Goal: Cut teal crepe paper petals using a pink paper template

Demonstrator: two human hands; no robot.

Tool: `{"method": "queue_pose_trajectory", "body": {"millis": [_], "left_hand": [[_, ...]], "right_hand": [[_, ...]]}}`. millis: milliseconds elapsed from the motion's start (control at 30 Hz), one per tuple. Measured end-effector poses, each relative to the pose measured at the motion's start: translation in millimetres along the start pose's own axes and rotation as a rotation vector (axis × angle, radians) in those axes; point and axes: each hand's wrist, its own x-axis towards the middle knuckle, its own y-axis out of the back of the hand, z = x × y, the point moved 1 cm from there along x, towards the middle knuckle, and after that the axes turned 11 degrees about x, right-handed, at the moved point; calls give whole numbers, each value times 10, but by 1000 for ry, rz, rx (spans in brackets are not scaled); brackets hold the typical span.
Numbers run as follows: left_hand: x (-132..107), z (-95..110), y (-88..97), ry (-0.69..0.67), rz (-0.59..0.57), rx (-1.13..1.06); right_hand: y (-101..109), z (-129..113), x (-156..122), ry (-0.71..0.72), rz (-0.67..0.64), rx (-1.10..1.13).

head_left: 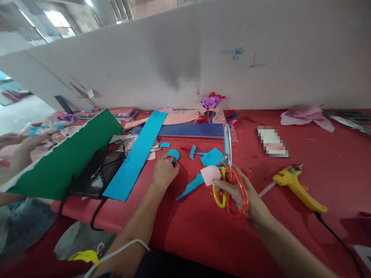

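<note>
Slippage of the pink scrap (210,174) is judged possible, as it is pinched by the right hand (243,195) against the scissors (227,150), whose 2 handles are clenched shut in the same fingers. A round blue piece (174,155) is pinched flat by the left hand (164,170) on the red table (188,231); blue offcuts (213,156) are scattered between.

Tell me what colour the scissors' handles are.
The scissors have one orange-red and one yellow handle; head view.

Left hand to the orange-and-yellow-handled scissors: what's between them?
Head view: light-blue paper scraps on the red tablecloth, and a pink paper piece beside the scissors in the right hand.
</note>
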Motion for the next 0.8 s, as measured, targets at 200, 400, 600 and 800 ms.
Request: {"method": "queue_pose_trajectory", "body": {"millis": [200,400,600,800], "left_hand": [[23,-72,12,130,8,-122],[43,-318,31,428,220,-514],[238,-549,328,94,190,-432],[585,-475,121,-404,-143,-18]], "right_hand": [[-12,-17,-11,0,-4,27],[-23,-33,-23,8,1,58],[-10,-22,-4,7,2,26],[19,-6,17,18,1,14]]}}
